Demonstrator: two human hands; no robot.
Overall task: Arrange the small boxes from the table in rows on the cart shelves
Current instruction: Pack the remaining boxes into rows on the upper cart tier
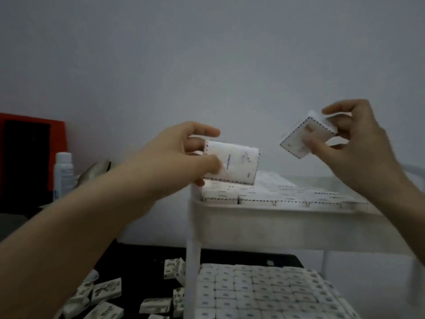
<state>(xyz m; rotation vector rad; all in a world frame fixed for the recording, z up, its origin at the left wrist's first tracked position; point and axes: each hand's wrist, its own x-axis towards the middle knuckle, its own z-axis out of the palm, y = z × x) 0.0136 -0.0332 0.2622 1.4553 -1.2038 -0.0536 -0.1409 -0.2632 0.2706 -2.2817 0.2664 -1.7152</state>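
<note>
As left hand gripped small white blue-edged cardboard box — level, just above white plastic cart shelf, mid-frame | right hand pinched second box, tilted, higher right.

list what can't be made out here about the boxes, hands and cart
All in the head view:
- Print on the left box, held by the left hand: blurred, unreadable.
- Right box in the right hand: far end hidden by the fingers.
- Top shelf rows: partly hidden by the left box and the right forearm.
- Lower shelf rows: cut off by the bottom edge.
- Loose boxes: partly behind the left forearm.
</note>
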